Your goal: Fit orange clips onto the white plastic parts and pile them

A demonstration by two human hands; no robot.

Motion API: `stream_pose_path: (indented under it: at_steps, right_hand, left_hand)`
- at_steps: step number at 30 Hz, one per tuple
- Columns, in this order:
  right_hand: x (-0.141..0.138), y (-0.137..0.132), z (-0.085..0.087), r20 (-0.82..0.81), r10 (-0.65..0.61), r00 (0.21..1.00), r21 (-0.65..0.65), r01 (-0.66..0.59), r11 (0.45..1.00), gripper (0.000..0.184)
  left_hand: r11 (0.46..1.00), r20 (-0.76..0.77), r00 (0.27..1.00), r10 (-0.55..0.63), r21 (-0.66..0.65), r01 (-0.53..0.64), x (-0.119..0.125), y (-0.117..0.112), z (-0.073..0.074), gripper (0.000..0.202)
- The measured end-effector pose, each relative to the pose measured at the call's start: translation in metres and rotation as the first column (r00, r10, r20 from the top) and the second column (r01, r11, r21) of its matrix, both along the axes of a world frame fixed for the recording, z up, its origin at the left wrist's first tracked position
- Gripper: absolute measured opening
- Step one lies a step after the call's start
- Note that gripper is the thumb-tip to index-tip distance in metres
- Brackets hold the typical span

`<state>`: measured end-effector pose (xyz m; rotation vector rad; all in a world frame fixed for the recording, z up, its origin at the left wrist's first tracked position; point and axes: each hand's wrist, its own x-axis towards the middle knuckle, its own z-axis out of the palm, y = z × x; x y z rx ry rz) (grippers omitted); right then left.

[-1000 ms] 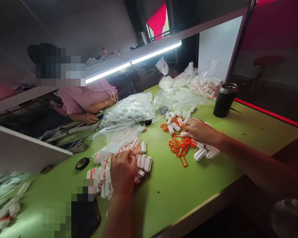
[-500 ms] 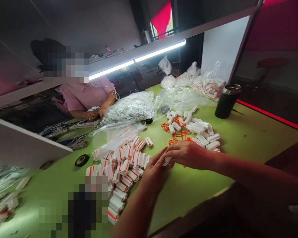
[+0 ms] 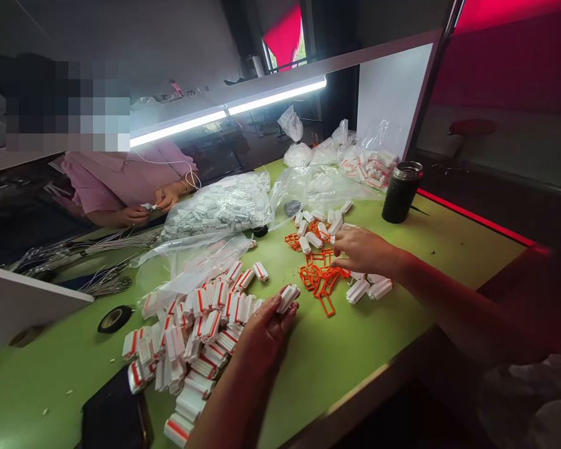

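In my left hand (image 3: 266, 330) is a white plastic connector housing (image 3: 288, 299), held between the thumb and fingers above the green table. My right hand (image 3: 367, 251) reaches over the pile of white housings (image 3: 314, 239), its fingers bent and apart; nothing shows between them. Just below it lies a tangle of orange rectangular frames (image 3: 326, 282). A few white housings (image 3: 358, 290) sit under the right wrist. Left of my left hand spreads a heap of white housings with orange strips (image 3: 210, 324).
A black open flask (image 3: 402, 193) stands at the right. Clear bags of white parts (image 3: 219, 202) lie at the back. A roll of black tape (image 3: 115, 318) and a dark phone-like object (image 3: 115, 411) are at the left. Across the table a person in pink handles a small white piece (image 3: 148, 206).
My hands have come apart. The left now shows a white housing by itself, and the right has moved up and right to the housings and orange frames. The view has shifted right.
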<state>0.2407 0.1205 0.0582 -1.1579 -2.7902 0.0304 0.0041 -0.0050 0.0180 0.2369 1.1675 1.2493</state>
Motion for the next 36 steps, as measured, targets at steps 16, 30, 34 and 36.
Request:
stream_pose_path:
  at_steps: [16, 30, 34, 36]
  right_hand:
    - [-0.012, -0.012, 0.005, -0.637, -0.154, 0.755, -0.492, -0.244, 0.836, 0.02]
    - [-0.031, -0.02, -0.009, -0.659, -0.458, 0.597, -0.739, -0.4, 0.542, 0.036]
    - [-0.037, -0.026, -0.011, -0.593, -0.543, 0.594, -0.805, -0.437, 0.402, 0.038]
    - [-0.04, -0.029, -0.014, -0.552, -0.568, 0.611, -0.832, -0.448, 0.327, 0.04]
  left_hand:
    - [0.994, 0.004, 0.996, -0.089, 0.063, 0.089, -0.004, 0.001, -0.013, 0.037]
    - [0.989, 0.009, 0.993, -0.12, 0.083, 0.118, -0.002, -0.002, -0.008, 0.035]
    - [0.989, 0.029, 0.992, -0.125, 0.086, 0.122, -0.001, -0.002, -0.01, 0.038]
    - [0.986, 0.034, 0.991, -0.128, 0.11, 0.123, 0.001, -0.002, -0.01, 0.043]
